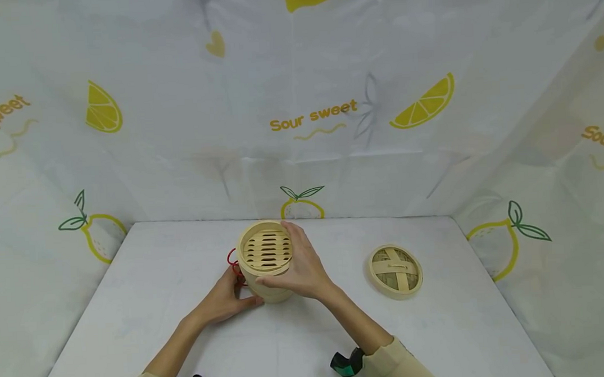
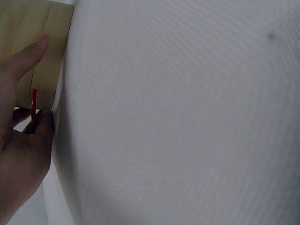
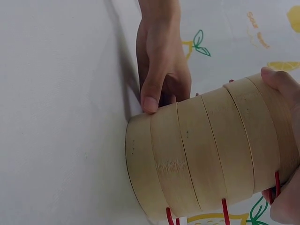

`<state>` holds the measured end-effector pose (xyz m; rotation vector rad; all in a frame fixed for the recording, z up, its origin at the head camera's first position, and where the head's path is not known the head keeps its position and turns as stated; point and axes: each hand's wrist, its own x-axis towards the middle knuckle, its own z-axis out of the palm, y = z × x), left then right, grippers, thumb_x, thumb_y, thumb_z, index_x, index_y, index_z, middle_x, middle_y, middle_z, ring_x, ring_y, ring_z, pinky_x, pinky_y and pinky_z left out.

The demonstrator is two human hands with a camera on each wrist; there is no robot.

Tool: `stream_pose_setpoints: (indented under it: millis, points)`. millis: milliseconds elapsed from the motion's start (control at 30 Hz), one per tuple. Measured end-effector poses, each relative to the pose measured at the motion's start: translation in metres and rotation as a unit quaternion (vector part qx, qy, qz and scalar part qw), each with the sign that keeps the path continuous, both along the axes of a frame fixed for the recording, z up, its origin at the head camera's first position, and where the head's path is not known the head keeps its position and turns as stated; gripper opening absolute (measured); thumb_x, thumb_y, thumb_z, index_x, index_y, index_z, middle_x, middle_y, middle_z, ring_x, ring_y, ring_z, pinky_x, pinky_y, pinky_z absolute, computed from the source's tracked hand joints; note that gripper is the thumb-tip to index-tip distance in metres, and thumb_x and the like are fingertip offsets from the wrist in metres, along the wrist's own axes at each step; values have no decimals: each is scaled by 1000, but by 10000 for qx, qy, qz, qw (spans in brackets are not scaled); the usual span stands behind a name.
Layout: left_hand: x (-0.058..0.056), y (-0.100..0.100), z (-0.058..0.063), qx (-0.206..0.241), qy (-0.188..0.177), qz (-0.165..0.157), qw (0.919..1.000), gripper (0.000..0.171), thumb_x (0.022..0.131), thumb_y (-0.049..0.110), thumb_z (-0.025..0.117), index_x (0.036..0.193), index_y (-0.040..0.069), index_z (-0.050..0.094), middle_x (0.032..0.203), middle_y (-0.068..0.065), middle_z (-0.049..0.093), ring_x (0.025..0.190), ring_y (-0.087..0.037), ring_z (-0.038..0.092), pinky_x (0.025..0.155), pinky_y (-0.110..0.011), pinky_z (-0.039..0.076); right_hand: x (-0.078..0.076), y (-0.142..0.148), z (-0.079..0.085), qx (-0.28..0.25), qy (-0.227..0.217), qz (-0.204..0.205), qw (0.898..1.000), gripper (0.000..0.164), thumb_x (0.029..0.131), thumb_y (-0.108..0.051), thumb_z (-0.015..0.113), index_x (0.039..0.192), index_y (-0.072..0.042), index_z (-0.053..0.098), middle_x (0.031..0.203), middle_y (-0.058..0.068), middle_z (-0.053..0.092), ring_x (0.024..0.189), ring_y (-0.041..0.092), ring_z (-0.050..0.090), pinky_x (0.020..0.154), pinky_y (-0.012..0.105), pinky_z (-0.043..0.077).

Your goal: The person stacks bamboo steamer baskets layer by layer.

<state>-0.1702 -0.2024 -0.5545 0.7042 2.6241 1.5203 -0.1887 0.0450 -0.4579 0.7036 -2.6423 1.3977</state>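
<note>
From my end: the bamboo steamer stack (image 3: pixel 197 150) sits at the far side of the counter (image 1: pixel 299 346), left of ctr, its slatted top facing up. L hand (image 1: pixel 218 302) is clamped low on it, thumb on the near wall; R hand (image 1: pixel 307 267) grips the upper rim, thumb and fingers spread around it. Lid (image 1: pixel 397 271) lies well apart to the R.

I'd guess it's light for its bulk, walls stiff, surface dry w/ decent grip. Seams show btwn tiers, so prob. not one solid piece: a hold up top may lift only that tier. Best grip IMO: opp. sides of the wall, mid-height of a tier, light squeeze, bc thin rims & slats could crack. Keep fingers clear of the red cords (image 3: pixel 225 212); they could snag.
</note>
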Motion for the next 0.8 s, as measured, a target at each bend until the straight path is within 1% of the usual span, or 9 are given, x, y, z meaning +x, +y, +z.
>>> stream_pose_setpoints:
  millis: [133,300,467,567,700,800]
  points:
    - [0,0,0,98,6,-57,9999,89,86,23,94,159,10,44,144,-4,65,125,-5,64,108,-27,58,0,1,0,-9,-16,10,10000,126,67,-45,101,166,-12,32,169,11,41,154,34,46,123,62,46]
    - [0,1,0,141,16,-86,9999,92,86,23,95,160,9,42,145,-5,64,124,-3,64,106,-24,58,0,1,1,5,-65,22,10000,125,68,-45,101,166,-12,32,170,11,40,153,35,48,122,63,47]
    - [-1,1,0,209,37,-102,9997,92,86,20,95,160,8,42,146,-7,63,126,-3,63,108,-26,58,0,1,3,117,-11,50,9999,126,68,-47,100,167,-11,31,171,11,39,152,36,49,120,62,49]
    - [-2,1,-1,174,73,-114,9998,92,86,20,95,160,8,42,146,-7,63,127,-4,63,109,-28,58,-1,2,4,217,14,38,9998,127,68,-49,100,167,-11,31,171,11,39,152,35,49,121,60,49]
    - [-1,1,0,17,53,-39,10000,93,86,24,95,161,10,41,147,-4,63,128,-5,63,109,-28,58,-1,2,3,301,-9,45,9995,128,69,-50,100,169,-12,29,172,9,38,154,33,48,123,59,48]
    - [-1,1,-1,-5,32,-21,10000,95,86,25,95,162,11,41,148,-4,62,128,-5,62,110,-28,57,-1,2,3,345,55,78,9994,129,70,-49,100,169,-10,28,173,11,37,155,34,47,124,59,46]
